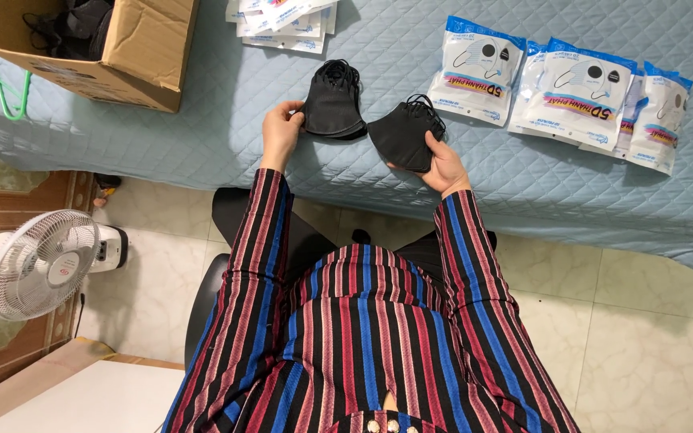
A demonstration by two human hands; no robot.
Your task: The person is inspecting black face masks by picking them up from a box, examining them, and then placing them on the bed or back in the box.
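While both hands' fingers grasp black masks (332,103), a quilted blue bedspread (202,120) overhangs pale floor tiles (651,321).

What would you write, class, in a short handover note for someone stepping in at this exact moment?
Left hand: grips a stack of black fabric face masks on the blue quilted table cover.
Right hand: holds a second black mask stack just above the cover's edge.
Done: sealed white-and-blue mask packets lie to the right.
Left: loose black masks in the cardboard box; flat packets wait at the top.
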